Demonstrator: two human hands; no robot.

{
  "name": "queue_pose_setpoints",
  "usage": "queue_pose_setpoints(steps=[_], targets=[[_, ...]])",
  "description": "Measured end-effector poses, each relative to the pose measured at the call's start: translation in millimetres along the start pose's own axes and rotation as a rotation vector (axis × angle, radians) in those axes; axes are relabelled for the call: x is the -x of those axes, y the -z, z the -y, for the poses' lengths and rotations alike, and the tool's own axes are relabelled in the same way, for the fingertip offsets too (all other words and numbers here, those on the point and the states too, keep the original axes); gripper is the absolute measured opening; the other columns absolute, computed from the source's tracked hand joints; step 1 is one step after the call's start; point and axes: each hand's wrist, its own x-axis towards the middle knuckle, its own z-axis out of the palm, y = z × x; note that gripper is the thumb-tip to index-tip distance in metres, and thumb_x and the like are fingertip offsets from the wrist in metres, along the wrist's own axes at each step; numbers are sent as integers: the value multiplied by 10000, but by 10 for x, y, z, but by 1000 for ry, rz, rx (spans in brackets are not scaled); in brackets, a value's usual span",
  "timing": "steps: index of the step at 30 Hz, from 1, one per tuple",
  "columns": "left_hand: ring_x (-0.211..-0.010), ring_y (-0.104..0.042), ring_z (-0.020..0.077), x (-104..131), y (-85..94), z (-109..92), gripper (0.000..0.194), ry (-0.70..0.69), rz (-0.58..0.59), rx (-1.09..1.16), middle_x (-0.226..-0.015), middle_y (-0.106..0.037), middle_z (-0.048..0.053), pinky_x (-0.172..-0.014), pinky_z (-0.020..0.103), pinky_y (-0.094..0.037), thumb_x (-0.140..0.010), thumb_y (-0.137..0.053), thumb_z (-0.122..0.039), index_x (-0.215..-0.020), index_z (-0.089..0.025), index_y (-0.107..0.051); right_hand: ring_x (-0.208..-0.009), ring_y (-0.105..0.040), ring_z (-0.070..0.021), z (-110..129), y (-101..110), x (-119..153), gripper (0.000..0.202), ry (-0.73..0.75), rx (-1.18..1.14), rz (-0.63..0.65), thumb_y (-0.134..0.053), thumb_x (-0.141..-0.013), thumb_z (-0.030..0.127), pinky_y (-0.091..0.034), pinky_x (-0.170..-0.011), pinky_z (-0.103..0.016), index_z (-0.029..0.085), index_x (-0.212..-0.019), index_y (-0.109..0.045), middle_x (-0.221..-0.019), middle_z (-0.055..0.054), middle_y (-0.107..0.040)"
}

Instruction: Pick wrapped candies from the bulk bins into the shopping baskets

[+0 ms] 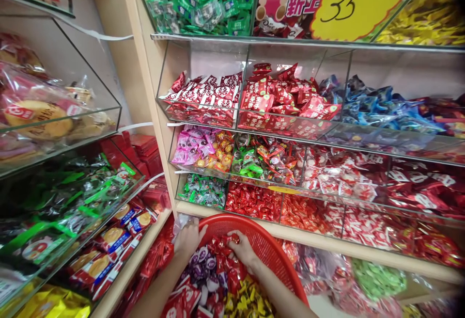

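Note:
A round red plastic basket [286, 260] stands below the shelves, holding wrapped sweets in separate patches. My left hand [189, 239] is closed at the basket's far left rim, gripping a clear plastic bag [180, 222]; its fingertips are hidden from me. Inside the basket my right hand [241, 249] is closed, with a red-wrapped candy [234, 237] between thumb and fingers. Below that hand lie more red-wrapped candies [234, 269]. Purple-and-white candies [205, 264] sit to their left, yellow-wrapped candies [250, 301] nearer me, and larger red packets [181, 301] at the front left.
Ahead, a wooden shelf [327, 243] carries glass bins of wrapped sweets, with a yellow price sign [358, 5] reading 35 at the top. On the left, more glass bins [72, 211] hold packaged snacks. Bagged sweets [378, 279] lie under the shelf at the right.

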Motion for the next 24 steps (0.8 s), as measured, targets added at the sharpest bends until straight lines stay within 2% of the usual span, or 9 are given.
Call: queue_pose_setpoints(steps=[4, 10, 15, 20, 24], targets=[[-792, -624, 246, -8, -18, 9, 552, -31, -27, -31, -873, -632, 159, -647, 327, -455, -843, -173, -519, -1034, -119, -502, -351, -491, -111, -63, 58, -28, 327, -54, 12, -18, -545, -661, 321, -302, -346, -176, 200, -941, -427, -399, 96, -481], [-763, -629, 253, -6, -14, 6, 560, -32, -23, -20, -837, -638, 157, -628, 335, -457, -842, -164, -519, -1027, -120, -510, -350, -492, -98, -52, -80, -146, 308, -98, -28, 9, -534, -697, 284, -324, -344, -174, 194, -974, -433, -448, 80, -522], [-775, -628, 250, -3, -8, 5, 552, -32, -25, -16, -861, -634, 160, -631, 331, -457, -847, -160, -507, -1024, -120, -512, -354, -500, -106, -6, -179, -204, 380, -102, -27, -2, -566, -698, 293, -344, -353, -190, 195, -1035, -421, -458, 82, -525], [-770, -630, 251, -8, -12, 13, 550, -44, -29, -25, -856, -634, 157, -620, 328, -458, -848, -159, -503, -1022, -117, -511, -366, -511, -102, -52, -193, -222, 402, -67, -79, -3, -575, -693, 330, -377, -379, -208, 203, -1036, -408, -537, 62, -573], [-761, -630, 256, -7, -11, 10, 542, -50, -42, -34, -855, -634, 151, -608, 328, -459, -850, -162, -495, -1025, -119, -510, -366, -508, -102, -96, -197, -215, 420, -42, -119, 4, -570, -684, 339, -367, -375, -206, 202, -1036, -386, -526, 68, -563]])
